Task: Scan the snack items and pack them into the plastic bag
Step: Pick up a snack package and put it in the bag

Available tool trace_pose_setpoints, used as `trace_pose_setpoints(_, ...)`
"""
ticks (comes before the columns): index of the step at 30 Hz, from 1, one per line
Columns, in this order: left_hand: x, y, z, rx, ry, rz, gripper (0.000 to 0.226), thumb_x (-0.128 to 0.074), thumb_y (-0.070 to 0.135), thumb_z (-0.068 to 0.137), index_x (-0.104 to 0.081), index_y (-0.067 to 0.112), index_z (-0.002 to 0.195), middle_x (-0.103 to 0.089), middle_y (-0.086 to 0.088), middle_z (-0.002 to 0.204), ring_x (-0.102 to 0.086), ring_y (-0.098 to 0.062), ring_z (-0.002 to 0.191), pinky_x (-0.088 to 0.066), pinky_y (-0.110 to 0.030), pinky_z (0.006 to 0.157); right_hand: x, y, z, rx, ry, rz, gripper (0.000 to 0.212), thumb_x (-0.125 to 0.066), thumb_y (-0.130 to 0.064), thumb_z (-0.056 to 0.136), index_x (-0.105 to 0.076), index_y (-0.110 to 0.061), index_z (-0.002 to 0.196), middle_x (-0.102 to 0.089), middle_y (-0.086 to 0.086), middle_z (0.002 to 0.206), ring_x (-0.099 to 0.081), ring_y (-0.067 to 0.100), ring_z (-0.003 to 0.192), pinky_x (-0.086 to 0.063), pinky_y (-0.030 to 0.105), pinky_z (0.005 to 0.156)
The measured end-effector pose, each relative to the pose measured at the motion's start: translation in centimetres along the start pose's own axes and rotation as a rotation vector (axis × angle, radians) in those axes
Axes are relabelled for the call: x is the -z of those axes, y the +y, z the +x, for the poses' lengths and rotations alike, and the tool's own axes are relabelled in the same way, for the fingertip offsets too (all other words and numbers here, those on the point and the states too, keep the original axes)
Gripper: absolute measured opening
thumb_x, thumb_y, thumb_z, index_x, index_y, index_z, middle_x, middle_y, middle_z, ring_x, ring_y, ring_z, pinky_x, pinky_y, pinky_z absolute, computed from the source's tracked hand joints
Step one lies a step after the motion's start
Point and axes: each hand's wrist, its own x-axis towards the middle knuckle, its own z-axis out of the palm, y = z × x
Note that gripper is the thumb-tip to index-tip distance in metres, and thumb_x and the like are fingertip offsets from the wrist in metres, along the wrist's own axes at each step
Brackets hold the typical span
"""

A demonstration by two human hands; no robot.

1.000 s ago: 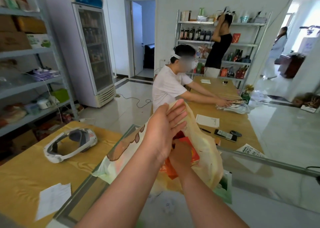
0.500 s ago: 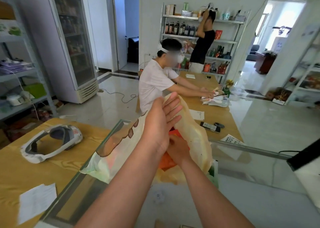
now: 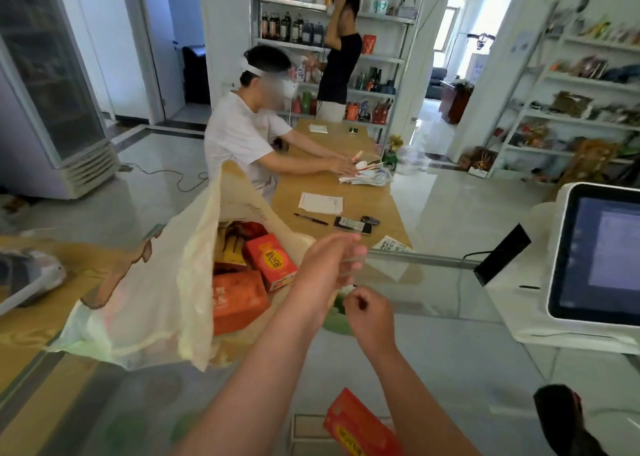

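Observation:
The pale plastic bag (image 3: 152, 293) stands open on the glass counter (image 3: 450, 362), showing three red and orange snack boxes (image 3: 272, 261) inside. My left hand (image 3: 330, 265) hovers at the bag's right rim; its fingers are blurred, so I cannot tell whether they grip the plastic. Just below and to the right of it is my right hand (image 3: 370, 312), outside the bag, with its fingers curled and nothing visible in them. Another red snack box (image 3: 360, 428) lies on the counter near the bottom edge.
A checkout screen (image 3: 602, 258) and a black display (image 3: 502, 258) stand at the right, and a dark handle (image 3: 561, 417) shows at the bottom right. A white headset (image 3: 27, 279) lies at the left. A person in white (image 3: 242, 133) works at the wooden table (image 3: 346, 192) beyond.
My right hand has come out of the bag. My left hand has dropped from the bag's top to its right rim, and the bag has fallen open. The view swung right.

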Motion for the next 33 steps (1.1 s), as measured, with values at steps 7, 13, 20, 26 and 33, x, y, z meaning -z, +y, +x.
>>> trace_pose_setpoints(7, -0.6, -4.7, 1.8, 0.245, 0.255, 0.233, 0.022, -0.049, 0.025, 0.097, -0.064, 0.019, 0.112, -0.069, 0.001, 0.099, -0.063, -0.016, 0.090, -0.048, -0.030, 0.078, 0.2, 5.5, 1.9, -0.017, -0.557, -0.368, 0.031, -0.066, -0.017, 0.074, -0.064, -0.014, 0.104, -0.062, 0.009, 0.107, -0.059, 0.024, 0.097, -0.046, 0.028, 0.074)
trace_pose_setpoints(13, -0.4, -6.6, 1.4, 0.243, 0.417, 0.278, 0.021, -0.048, 0.029, 0.097, -0.065, 0.024, 0.108, -0.072, 0.002, 0.103, -0.065, -0.019, 0.099, -0.048, -0.034, 0.085, 0.4, 7.6, 2.5, 0.233, -0.669, -0.654, 0.035, -0.051, -0.007, 0.085, -0.058, -0.007, 0.119, -0.058, 0.014, 0.118, -0.056, 0.030, 0.105, -0.048, 0.034, 0.081)
trace_pose_setpoints(20, -2.1, -7.9, 0.4, 0.255, 0.507, 0.308, 0.020, -0.044, 0.027, 0.099, -0.064, 0.026, 0.103, -0.071, 0.000, 0.103, -0.065, -0.019, 0.095, -0.050, -0.035, 0.086, 2.0, 7.9, 2.6, 0.333, -0.538, -0.578, 0.028, -0.042, -0.004, 0.091, -0.060, -0.003, 0.112, -0.066, 0.016, 0.105, -0.064, 0.034, 0.094, -0.048, 0.033, 0.072)
trace_pose_setpoints(26, -3.6, -8.5, 1.1, 0.372, 0.405, 0.245, 0.019, -0.046, 0.029, 0.099, -0.063, 0.021, 0.102, -0.070, -0.002, 0.104, -0.065, -0.022, 0.099, -0.050, -0.034, 0.084, 5.3, 7.6, 3.4, 0.415, -0.311, -0.352, 0.007, -0.065, -0.002, 0.078, -0.060, -0.004, 0.075, -0.059, 0.011, 0.058, -0.057, 0.028, 0.048, -0.034, 0.026, 0.042)
trace_pose_setpoints(33, -3.7, -11.8, 2.9, 0.557, 0.194, 0.024, 0.062, -0.050, 0.058, 0.091, -0.052, 0.005, 0.123, -0.065, -0.016, 0.115, -0.065, -0.029, 0.097, -0.054, -0.038, 0.071, 10.9, 3.9, 3.5, -0.085, -0.090, 0.290, 0.017, -0.060, -0.007, 0.089, -0.059, -0.016, 0.075, -0.065, -0.005, 0.069, -0.065, 0.012, 0.065, -0.052, 0.021, 0.066)
